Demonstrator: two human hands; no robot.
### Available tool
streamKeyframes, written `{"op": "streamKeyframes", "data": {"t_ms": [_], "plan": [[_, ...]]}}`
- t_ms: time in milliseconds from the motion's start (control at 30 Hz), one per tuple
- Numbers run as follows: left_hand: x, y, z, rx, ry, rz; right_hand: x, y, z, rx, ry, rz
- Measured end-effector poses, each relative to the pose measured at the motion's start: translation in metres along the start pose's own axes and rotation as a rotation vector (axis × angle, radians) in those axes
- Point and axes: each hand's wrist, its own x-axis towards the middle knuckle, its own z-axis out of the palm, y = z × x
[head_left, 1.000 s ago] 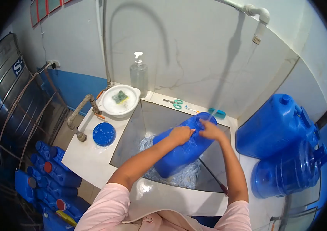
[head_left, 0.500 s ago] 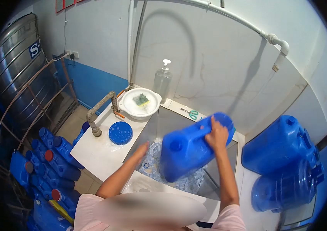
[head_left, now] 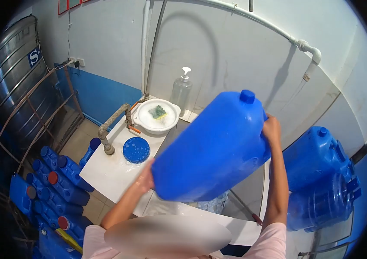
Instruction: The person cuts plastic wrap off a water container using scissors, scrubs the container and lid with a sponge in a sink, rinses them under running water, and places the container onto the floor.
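Observation:
A large blue jug (head_left: pixel 211 149) is held up at a tilt over the sink (head_left: pixel 246 190), its small capped spout at the upper end. My right hand (head_left: pixel 272 129) is closed round the handle side near the top. My left hand (head_left: pixel 147 175) supports the lower left end, its fingers partly hidden behind the jug. Below the jug, clear plastic pieces (head_left: pixel 213 203) show in the sink. Water runs from the white wall pipe (head_left: pixel 308 71) behind the jug.
Left on the counter are a round blue lid (head_left: pixel 136 150), a metal faucet (head_left: pixel 112 125), a white basin (head_left: pixel 147 123) with a sponge and a pump bottle (head_left: pixel 181 93). Two blue containers (head_left: pixel 313 155) stand right. More blue jugs (head_left: pixel 69 185) and a steel tank (head_left: pixel 13 77) are at left.
The blue jug has been lifted out of the sink and turned, its spout end now up and to the right. My left hand let go of it, then came under its lower end.

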Motion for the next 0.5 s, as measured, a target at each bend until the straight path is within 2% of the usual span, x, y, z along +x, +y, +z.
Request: {"op": "streamKeyframes", "data": {"t_ms": [67,100,133,167,200,233,300,333,367,400,467,500], "plan": [[-0.025,0.062,0.009,0.191,-0.013,0.185,-0.018,-0.02,-0.011,0.133,0.141,0.082],[-0.028,0.077,0.021,0.188,-0.006,0.184,-0.018,-0.007,-0.002,0.134,0.134,0.08],[-0.028,0.088,0.037,0.202,0.029,0.348,-0.012,0.016,0.009,0.394,0.305,-0.064],[-0.027,0.091,0.048,0.217,0.064,0.513,-0.004,0.032,0.011,0.53,0.393,-0.131],[-0.017,0.08,0.049,0.218,0.069,0.515,0.003,0.048,0.012,0.658,0.475,-0.21],[0.0,0.06,0.044,0.201,0.09,0.515,0.01,0.06,0.009,0.794,0.358,-0.103],[0.01,0.027,0.022,0.182,0.111,0.521,0.02,0.063,0.004,0.568,0.253,-0.175],[0.008,0.008,0.009,0.132,0.084,0.417,0.017,0.053,0.004,0.57,0.255,-0.179],[0.007,0.0,0.004,0.08,0.054,0.314,0.01,0.032,0.002,0.271,0.151,-0.061],[-0.007,0.008,0.003,0.088,0.117,0.247,0.002,0.008,-0.003,-0.03,0.052,0.059],[-0.06,0.044,0.021,0.145,0.25,0.144,-0.014,-0.021,-0.02,0.013,0.04,0.072],[-0.066,0.061,0.019,0.152,0.129,0.294,-0.014,-0.024,-0.026,0.078,0.066,0.053]]}}
